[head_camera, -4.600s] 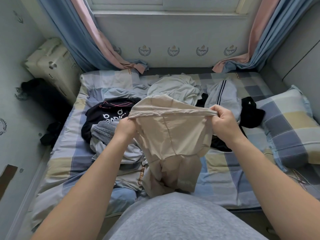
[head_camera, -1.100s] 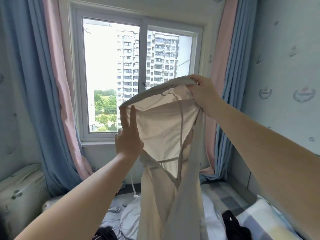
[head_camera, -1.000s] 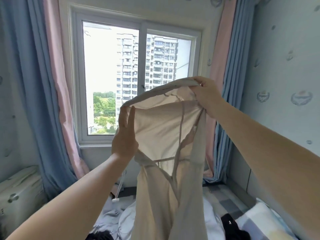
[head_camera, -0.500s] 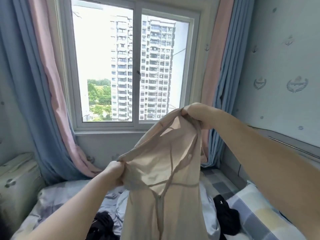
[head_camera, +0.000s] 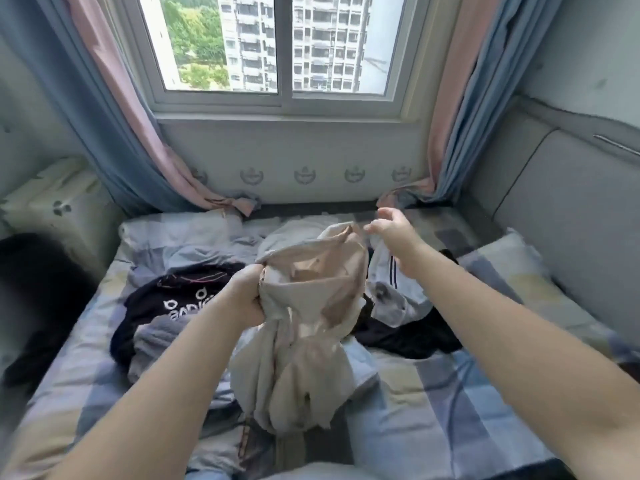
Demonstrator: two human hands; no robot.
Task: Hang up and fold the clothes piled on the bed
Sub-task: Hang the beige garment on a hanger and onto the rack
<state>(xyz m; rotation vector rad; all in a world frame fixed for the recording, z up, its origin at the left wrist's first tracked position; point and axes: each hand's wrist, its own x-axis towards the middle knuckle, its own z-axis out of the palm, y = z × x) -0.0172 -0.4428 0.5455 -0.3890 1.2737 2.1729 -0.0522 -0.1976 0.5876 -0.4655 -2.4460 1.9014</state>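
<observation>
The left hand (head_camera: 246,296) grips the bunched beige garment (head_camera: 311,299), which hangs over the clothes pile (head_camera: 180,306) on the bed (head_camera: 450,403). The right hand (head_camera: 393,237) hovers with fingers spread, just beside the garment's top corner.

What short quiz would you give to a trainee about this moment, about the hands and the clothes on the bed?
1. True or false: the left hand grips the beige garment.
2. Which thing lies on the bed to the left of that garment? A) a black shirt with white lettering B) a red towel C) a pair of shoes
3. Fill the gap: the right hand has its fingers spread and holds nothing, so it is ____.
Key: 1 true; 2 A; 3 open.
</observation>
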